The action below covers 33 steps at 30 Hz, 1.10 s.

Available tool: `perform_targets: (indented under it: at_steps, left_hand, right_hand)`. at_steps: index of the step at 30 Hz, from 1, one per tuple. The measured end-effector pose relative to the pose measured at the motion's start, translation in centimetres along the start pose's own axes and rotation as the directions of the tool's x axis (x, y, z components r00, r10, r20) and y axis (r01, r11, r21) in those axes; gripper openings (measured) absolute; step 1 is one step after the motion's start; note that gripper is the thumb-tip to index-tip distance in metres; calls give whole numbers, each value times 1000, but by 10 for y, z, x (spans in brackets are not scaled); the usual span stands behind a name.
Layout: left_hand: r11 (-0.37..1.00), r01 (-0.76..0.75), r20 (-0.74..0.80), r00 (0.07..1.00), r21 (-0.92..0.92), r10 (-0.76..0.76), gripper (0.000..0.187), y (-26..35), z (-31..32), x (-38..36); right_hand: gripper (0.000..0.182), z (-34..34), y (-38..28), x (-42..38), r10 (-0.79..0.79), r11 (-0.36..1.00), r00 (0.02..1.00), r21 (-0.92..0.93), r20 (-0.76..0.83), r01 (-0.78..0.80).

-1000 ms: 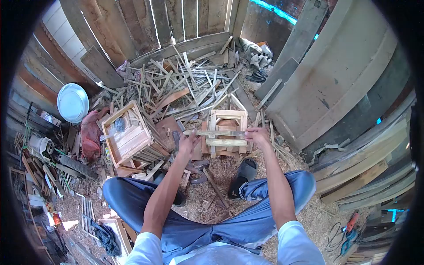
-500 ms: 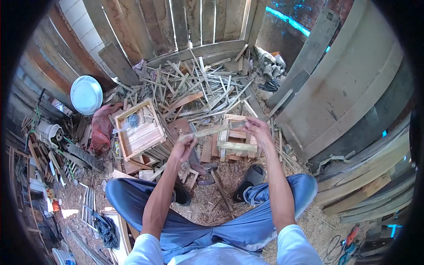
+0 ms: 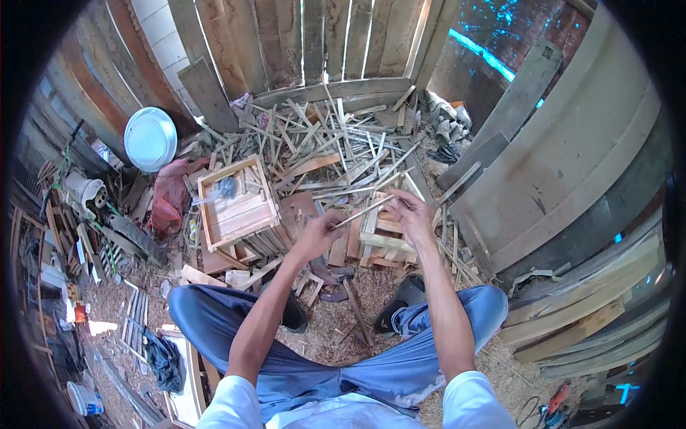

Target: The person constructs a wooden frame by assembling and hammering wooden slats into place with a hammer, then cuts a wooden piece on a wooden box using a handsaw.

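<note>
Between my two hands is a thin wooden slat (image 3: 366, 212), seen nearly edge-on and slanting up to the right. My left hand (image 3: 321, 233) grips its lower left end with closed fingers. At the other end, the fingers of my right hand (image 3: 412, 214) pinch the slat. Just beneath my right hand stands a small slatted wooden crate (image 3: 388, 242), partly covered by the hand. A larger wooden box (image 3: 239, 207), with a small clear plastic bag (image 3: 227, 188) in it, stands left of my left hand.
A heap of loose wood strips (image 3: 336, 143) lies beyond the boxes. Large boards (image 3: 550, 164) lean at the right. A white basin (image 3: 150, 139) and a red plastic bag (image 3: 170, 198) are at the left. Power tools (image 3: 556, 400) lie at lower right.
The slat has turned from showing its broad face to nearly edge-on. My hands have come closer together, the left moving right. The view has shifted slightly.
</note>
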<state>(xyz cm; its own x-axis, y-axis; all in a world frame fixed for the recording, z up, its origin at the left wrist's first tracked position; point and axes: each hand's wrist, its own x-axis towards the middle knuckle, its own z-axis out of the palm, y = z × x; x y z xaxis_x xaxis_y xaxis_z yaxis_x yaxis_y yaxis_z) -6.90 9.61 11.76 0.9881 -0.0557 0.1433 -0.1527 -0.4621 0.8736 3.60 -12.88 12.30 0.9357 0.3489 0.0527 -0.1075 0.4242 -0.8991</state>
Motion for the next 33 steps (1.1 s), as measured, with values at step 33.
perform_targets:
  at_steps: [33]
  left_hand:
    - [-59, 421, 350, 660, -905, -665, 42, -144, 69, -86]
  right_hand:
    - [40, -13, 263, -184, 475, 16, 781, -883, -406, -468]
